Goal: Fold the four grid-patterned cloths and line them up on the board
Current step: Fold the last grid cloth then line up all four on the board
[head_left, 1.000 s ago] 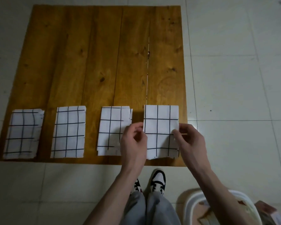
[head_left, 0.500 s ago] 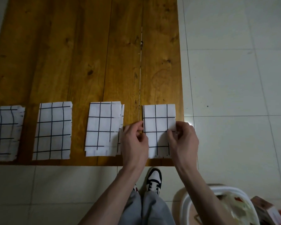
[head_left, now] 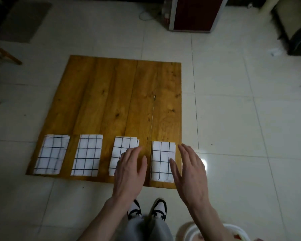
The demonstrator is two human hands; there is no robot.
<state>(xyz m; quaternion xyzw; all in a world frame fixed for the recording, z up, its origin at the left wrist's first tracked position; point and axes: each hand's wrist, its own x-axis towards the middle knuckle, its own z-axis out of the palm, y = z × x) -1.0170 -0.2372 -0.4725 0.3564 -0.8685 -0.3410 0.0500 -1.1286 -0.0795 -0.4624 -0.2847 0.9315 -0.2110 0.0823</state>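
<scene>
4 folded cloths lie in 1 row along the near edge of the board (head_left: 122, 94), each a white rectangle with black grid lines, long side running away from the person. From the left: cloth 1 (head_left: 51, 154) sits near the board's left corner and looks slightly wavy; cloth 2 (head_left: 87, 154) is just beside it with a strip of bare wood between; cloth 3 (head_left: 122, 145) has a ragged right edge; cloth 4 (head_left: 162, 160) lies near the board's right edge, a little nearer the person than the others. None of the 4 touch each other.

The left hand (head_left: 129, 173) is spread flat, fingers straight and together, palm down. It covers the near right part of cloth 3 and holds nothing; whether it rests on the cloth or hovers above it cannot be told. The right hand (head_left: 192, 173) is likewise open with straight fingers, palm turned inward, over the board's right edge just beside cloth 4. Its thumb overlaps that cloth's right edge, but contact cannot be judged, and it grips nothing.

The board lies on a pale tiled floor (head_left: 241, 136). 2 black-and-white shoes (head_left: 147, 208) show below the hands, with grey trousers (head_left: 146, 228) beneath. A white tub (head_left: 214, 233) sits at the lower right. A dark red cabinet (head_left: 196, 13) stands at the top.
</scene>
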